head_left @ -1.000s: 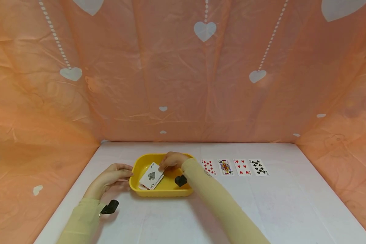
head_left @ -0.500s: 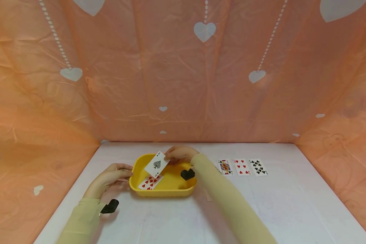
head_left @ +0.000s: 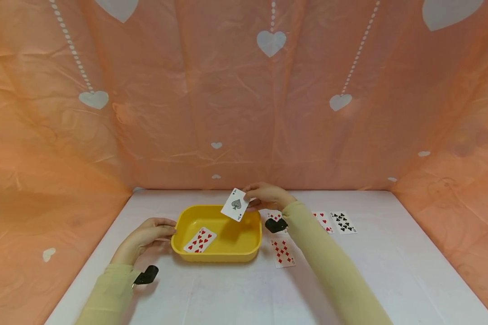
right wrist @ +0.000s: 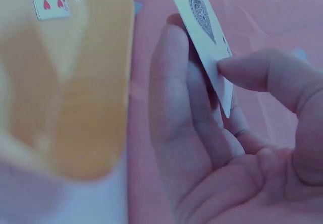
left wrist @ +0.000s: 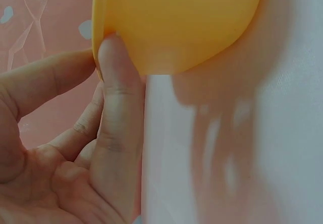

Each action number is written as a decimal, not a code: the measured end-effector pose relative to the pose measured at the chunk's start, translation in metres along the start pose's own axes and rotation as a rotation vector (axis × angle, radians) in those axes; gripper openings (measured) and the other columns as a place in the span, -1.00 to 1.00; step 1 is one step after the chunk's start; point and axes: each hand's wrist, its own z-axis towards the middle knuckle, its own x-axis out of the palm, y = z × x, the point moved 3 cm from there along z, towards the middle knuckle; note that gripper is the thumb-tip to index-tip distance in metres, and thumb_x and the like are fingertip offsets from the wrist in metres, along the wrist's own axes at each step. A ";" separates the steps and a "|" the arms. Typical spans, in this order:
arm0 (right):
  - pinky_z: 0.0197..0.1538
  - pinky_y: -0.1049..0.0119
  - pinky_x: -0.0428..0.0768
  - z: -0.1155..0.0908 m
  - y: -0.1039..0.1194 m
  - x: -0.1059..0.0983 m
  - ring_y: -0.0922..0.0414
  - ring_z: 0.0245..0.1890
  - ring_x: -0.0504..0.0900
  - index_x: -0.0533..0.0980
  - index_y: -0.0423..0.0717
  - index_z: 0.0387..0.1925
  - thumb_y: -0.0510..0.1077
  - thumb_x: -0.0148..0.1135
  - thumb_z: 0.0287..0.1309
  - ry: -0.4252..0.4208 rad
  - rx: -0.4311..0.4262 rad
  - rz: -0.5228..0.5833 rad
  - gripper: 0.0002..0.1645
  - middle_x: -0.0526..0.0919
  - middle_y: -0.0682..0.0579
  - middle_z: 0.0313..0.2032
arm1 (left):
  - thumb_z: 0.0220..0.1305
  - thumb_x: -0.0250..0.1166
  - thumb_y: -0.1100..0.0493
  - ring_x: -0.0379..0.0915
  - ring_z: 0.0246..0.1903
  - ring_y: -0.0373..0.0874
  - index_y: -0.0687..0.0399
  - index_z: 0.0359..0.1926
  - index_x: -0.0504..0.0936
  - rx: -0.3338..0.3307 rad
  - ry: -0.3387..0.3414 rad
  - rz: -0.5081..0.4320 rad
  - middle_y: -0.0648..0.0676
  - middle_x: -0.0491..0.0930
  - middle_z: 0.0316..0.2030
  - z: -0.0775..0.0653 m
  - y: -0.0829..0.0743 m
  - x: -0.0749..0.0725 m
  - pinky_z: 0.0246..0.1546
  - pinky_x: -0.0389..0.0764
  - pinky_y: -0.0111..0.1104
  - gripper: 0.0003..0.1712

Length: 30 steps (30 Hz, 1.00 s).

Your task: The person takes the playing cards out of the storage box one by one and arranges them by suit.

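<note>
My left hand [head_left: 148, 237] pinches the left end of a yellow plastic tray [head_left: 217, 257] on the white table. In the left wrist view its thumb [left wrist: 121, 77] lies against the tray's yellow wall. My right hand [head_left: 268, 195] holds an ace of spades playing card [head_left: 232, 207] by one edge, face up, raised over the tray's back right rim. The right wrist view shows the thumb [right wrist: 247, 71] on the card's face and the other fingers behind it. Inside the tray, toward its left, a hearts card [head_left: 200, 240] lies face up.
Right of the tray, a diamonds card [head_left: 283, 253] lies in front of a row. That row has another diamonds card [head_left: 274, 216], a hearts card [head_left: 325, 223] and a clubs card [head_left: 343, 222]. The right sleeve [head_left: 329, 253] covers part of it. Orange heart-patterned cloth [head_left: 244, 113] encloses the table.
My right hand has lifted the ace of spades out of the tray's left side and carried it up and right, uncovering the hearts card beneath. The left hand stays at the rim.
</note>
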 end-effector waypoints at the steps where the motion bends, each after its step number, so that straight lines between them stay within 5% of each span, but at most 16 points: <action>1: -0.15 0.16 0.66 -0.003 0.000 -0.005 0.00 -0.29 0.64 0.35 -0.34 0.15 -0.38 0.13 0.19 -0.007 -0.001 0.000 -0.53 0.56 -0.24 -0.14 | 0.26 0.26 0.28 0.61 -0.31 -0.05 0.56 0.08 0.39 -0.003 -0.003 -0.004 0.21 0.64 -0.19 0.000 0.000 0.000 -0.19 0.65 -0.20 -0.52; 17: -0.14 0.13 0.64 -0.066 -0.023 -0.066 -0.01 -0.24 0.62 0.34 -0.36 0.10 -0.42 0.09 0.17 -0.030 -0.113 -0.032 -0.56 0.59 -0.16 -0.20 | 0.29 0.24 0.24 0.59 -0.27 -0.02 0.54 0.12 0.38 -0.025 -0.011 -0.004 0.19 0.61 -0.18 -0.004 0.003 -0.005 -0.21 0.65 -0.23 -0.50; 30: -0.19 0.20 0.62 -0.106 -0.078 -0.103 0.07 -0.30 0.61 0.42 -0.38 -0.01 -0.37 0.17 0.13 -0.045 -0.085 -0.129 -0.65 0.62 -0.07 -0.27 | 0.28 0.24 0.25 0.61 -0.28 -0.03 0.54 0.11 0.38 -0.021 -0.005 -0.024 0.19 0.62 -0.19 -0.006 0.005 -0.007 -0.21 0.65 -0.20 -0.50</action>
